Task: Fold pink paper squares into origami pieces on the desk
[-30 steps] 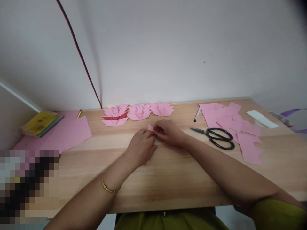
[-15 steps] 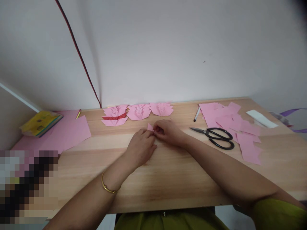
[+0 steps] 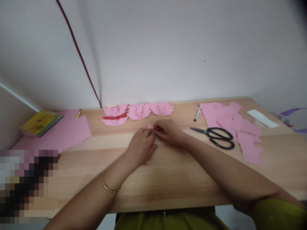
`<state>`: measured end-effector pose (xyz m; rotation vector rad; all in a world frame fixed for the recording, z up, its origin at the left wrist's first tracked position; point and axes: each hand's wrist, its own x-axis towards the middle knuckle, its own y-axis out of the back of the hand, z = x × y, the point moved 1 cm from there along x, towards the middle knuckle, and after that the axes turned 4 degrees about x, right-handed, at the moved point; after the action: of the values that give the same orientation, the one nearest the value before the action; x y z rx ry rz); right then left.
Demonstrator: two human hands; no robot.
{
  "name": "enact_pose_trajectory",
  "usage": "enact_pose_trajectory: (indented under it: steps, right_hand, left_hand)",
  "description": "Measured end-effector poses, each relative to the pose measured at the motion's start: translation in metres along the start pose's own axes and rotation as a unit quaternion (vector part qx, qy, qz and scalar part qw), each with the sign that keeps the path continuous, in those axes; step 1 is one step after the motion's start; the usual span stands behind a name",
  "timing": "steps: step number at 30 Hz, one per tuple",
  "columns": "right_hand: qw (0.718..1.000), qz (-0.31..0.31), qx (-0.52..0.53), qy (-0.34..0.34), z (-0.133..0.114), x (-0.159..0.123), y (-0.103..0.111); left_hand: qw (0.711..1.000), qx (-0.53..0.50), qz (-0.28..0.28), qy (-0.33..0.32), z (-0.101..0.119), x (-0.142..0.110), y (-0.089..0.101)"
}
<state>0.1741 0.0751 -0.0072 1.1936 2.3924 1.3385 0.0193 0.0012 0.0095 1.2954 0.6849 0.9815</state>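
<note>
A small piece of pink paper (image 3: 150,126) shows between my two hands at the middle of the table, most of it covered by fingers. My left hand (image 3: 142,145), with a gold bangle at the wrist, holds the paper from the left with its fingers bent over it. The fingers of my right hand (image 3: 169,131) pinch the paper's right side. Behind them, along the wall, lie several cut and folded pink paper pieces (image 3: 139,111), one with a red strip (image 3: 114,116) across it.
Black-handled scissors (image 3: 216,137), a pen (image 3: 197,113) and pink paper scraps (image 3: 249,145) lie on the right, near a white strip (image 3: 262,118). At left, a yellow packet (image 3: 40,123) rests on large pink sheets (image 3: 76,134) near a pencil (image 3: 78,113). A wall rises behind.
Both hands stay almost in place around the pink paper. The fingers shift only very slightly.
</note>
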Motion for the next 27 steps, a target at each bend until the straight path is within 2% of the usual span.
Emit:
enact_pose_trajectory:
  steps: [27]
  right_hand:
    - [1.0,-0.011,-0.015,0.0,0.0008,-0.0006,0.0001]
  left_hand:
    - [1.0,0.014,-0.008,-0.011,0.0004,0.0002,-0.0002]
